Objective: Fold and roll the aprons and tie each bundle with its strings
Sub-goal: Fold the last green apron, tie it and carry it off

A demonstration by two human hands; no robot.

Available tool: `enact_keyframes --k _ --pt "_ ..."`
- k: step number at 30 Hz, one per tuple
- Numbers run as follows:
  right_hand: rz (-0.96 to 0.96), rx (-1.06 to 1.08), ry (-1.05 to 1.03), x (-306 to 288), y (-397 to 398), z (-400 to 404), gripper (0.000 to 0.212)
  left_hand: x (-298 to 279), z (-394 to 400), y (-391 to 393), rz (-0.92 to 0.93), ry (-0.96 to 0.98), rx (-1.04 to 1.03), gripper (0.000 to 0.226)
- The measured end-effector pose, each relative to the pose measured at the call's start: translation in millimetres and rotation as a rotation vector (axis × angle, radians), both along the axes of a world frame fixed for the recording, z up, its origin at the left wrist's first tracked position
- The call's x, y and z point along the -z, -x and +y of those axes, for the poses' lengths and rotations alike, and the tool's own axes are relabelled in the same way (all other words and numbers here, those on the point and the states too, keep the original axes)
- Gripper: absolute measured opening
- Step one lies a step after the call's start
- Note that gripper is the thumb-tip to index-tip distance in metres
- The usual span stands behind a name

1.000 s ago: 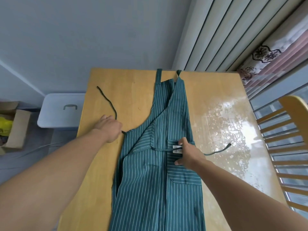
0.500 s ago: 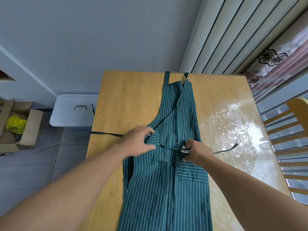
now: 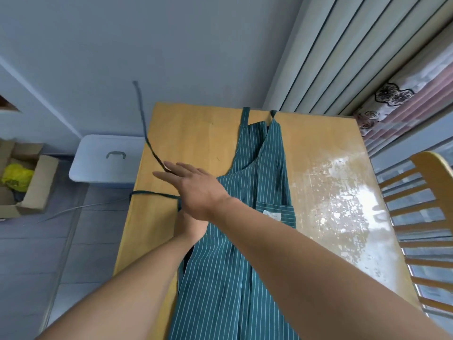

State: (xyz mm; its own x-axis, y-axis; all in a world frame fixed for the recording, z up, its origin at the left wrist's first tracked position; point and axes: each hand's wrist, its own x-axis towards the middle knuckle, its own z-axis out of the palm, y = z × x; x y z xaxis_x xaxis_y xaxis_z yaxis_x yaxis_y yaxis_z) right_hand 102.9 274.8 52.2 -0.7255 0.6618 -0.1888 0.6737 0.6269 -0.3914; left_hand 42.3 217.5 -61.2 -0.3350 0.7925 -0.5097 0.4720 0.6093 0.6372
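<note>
Your apron (image 3: 245,253), teal with thin white stripes, lies lengthwise down the middle of the wooden tabletop (image 3: 196,133), folded narrow, its neck loop at the far edge and its white label (image 3: 272,214) showing near the pocket. Your right hand (image 3: 193,187) reaches across to the apron's left side with the fingers stretched out straight, and one string (image 3: 144,128) rises from beside those fingers up into the air (blurred along its length). Your left hand (image 3: 190,225) sits underneath the right wrist at the apron's left edge, mostly hidden, so I cannot tell its grip. A second string (image 3: 152,193) runs from there to the tabletop's left edge. Beyond that edge a pale lidded bin (image 3: 107,158) and a cardboard box (image 3: 27,182) stand on the floor; a wooden chair (image 3: 421,217) is at your right.
</note>
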Motion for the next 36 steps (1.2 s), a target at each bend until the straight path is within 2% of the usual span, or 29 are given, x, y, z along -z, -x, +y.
enact_keyframes --k 2,3,5,8,9,11,13,15,17,21,22,25,28,30,32,33,36 --pt "0.097 0.244 0.130 17.9 -14.1 -17.3 0.078 2.7 -3.5 6.3 0.010 0.037 0.052 0.014" --pt "0.102 0.366 0.146 31.4 -31.8 -27.8 0.075 3.0 -5.7 8.4 -0.017 0.070 0.035 0.016" --pt "0.030 0.608 0.124 55.8 -76.6 -55.5 0.067 2.2 -15.8 15.2 -0.134 0.143 -0.028 0.036" --pt "-0.077 1.043 0.124 85.3 -152.4 -112.0 0.065 0.8 -42.7 21.1 -0.277 0.275 0.039 0.056" --pt "-0.104 1.154 0.139 90.8 -173.0 -132.7 0.068 -3.9 -53.3 22.6 -0.331 0.322 0.055 0.072" --pt "-0.133 1.334 0.247 99.5 -203.8 -170.0 0.076 -7.4 -70.9 25.9 -0.396 0.403 0.123 0.100" --pt "-0.093 1.479 0.403 103.3 -219.2 -195.7 0.088 -12.0 -83.5 30.7 -0.399 0.457 0.206 0.105" --pt "-0.102 1.506 0.522 105.0 -224.4 -211.6 0.089 -17.5 -91.2 32.2 -0.438 0.492 0.232 0.099" --pt "-0.132 1.444 0.615 99.7 -222.9 -223.4 0.087 -38.1 -95.9 27.6 -0.560 0.524 0.196 0.089" --pt "-0.091 1.441 0.709 96.4 -224.3 -238.9 0.047 -85.3 -103.4 19.8 -0.798 0.576 0.131 0.061" --pt "-0.106 1.440 0.713 97.2 -227.4 -244.2 0.042 -87.1 -110.0 19.6 -0.828 0.585 0.136 0.056" --pt "-0.138 1.441 0.675 96.4 -237.0 -257.7 0.034 -65.4 -135.2 20.8 -0.710 0.574 0.089 0.043" --pt "-0.136 1.411 0.618 96.2 -246.4 -270.2 0.032 -41.1 -158.7 23.0 -0.578 0.579 0.056 0.046" --pt "-0.109 1.389 0.632 92.5 -248.3 -277.3 0.036 -38.2 -171.4 18.5 -0.560 0.614 0.098 0.058" --pt "-0.087 1.369 0.674 91.1 -252.8 -285.8 0.035 -33.9 -183.2 9.5 -0.486 0.651 0.179 0.090" --pt "-0.077 1.371 0.706 91.7 -255.7 -289.5 0.034 -33.6 -188.3 3.9 -0.401 0.668 0.236 0.096" --pt "-0.069 1.395 0.785 97.2 -267.7 -300.2 0.022 -27.5 -204.7 -5.4 -0.205 0.713 0.330 0.090"
